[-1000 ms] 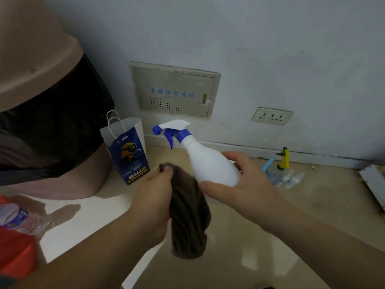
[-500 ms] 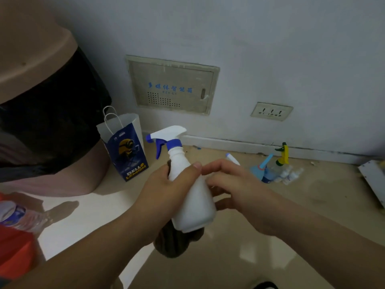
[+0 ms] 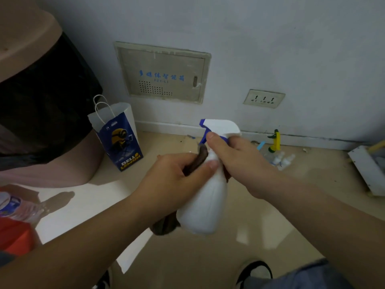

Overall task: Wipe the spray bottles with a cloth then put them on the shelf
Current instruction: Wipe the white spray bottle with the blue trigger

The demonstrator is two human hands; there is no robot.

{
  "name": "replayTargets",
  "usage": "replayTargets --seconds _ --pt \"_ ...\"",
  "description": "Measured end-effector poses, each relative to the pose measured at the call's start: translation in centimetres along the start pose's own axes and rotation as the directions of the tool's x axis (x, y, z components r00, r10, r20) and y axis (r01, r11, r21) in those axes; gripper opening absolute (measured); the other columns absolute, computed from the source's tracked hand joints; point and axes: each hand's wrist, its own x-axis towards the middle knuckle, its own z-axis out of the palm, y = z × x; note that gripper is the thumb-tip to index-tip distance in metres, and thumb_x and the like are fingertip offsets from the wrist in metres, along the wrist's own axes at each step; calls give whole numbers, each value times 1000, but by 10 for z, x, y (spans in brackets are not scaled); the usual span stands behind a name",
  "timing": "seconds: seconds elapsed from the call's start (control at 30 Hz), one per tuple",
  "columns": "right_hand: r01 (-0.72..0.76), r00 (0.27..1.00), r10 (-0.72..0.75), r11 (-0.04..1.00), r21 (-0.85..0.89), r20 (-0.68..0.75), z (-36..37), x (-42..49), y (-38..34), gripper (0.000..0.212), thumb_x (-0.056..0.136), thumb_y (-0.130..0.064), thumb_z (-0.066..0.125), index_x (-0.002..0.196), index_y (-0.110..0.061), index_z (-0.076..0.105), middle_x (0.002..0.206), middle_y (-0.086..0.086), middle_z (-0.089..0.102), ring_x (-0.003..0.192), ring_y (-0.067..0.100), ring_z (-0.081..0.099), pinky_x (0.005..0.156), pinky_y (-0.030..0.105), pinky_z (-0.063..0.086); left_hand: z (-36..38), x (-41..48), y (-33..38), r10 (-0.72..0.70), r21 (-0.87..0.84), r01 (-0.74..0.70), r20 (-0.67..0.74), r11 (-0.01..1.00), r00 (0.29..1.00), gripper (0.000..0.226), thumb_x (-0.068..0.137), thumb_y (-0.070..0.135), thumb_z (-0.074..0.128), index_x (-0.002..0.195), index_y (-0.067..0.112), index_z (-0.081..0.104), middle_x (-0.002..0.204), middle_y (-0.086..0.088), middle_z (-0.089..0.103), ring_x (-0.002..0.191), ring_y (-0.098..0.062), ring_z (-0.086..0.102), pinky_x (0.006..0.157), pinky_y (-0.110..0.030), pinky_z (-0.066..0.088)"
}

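Beige glossy floor (image 3: 187, 259) meets a pale wall (image 3: 270, 38). Over it, the left hand (image 3: 173, 182) clutches a brown cloth (image 3: 164, 226) against the white spray bottle (image 3: 204, 207); the right hand (image 3: 239, 163) grips its neck.

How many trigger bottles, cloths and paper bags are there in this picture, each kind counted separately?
2 trigger bottles: white bottle, yellow bottle
1 cloth
1 paper bag
Total: 4
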Motion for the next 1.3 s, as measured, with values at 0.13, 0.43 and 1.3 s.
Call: replayTargets --seconds 0.13,0.43,1.3 --pt "49 996 -59 987 -151 -61 -8 3 -3 40 103 -52 51 82 -19 61 75 1 60 61 20 58 41 23 43 -15 11 -8 -240 -136 210 -267 968 933 24 104 40 52 94 27 70 86 4 70 80 -11 68 75 -36 59" --pt "11 984 -19 999 -48 -178 -20 16 -1 55 100 -54 57 104 -1 68 109 21 73 87 33 70 69 39 54 -14 13 -11 -453 -397 387 -87 833 887 19 105 37 52 115 31 68 106 2 71 101 -18 67 85 -36 53" --pt "135 978 -138 990 -28 -154 16 -3 -13 44 99 -58 57 95 -17 72 88 1 76 87 17 73 88 46 60 28 3 -1 13 19 -10 -177 1000 984 41 82 62 68 117 47 51 104 21 68 94 1 66 81 -39 60"
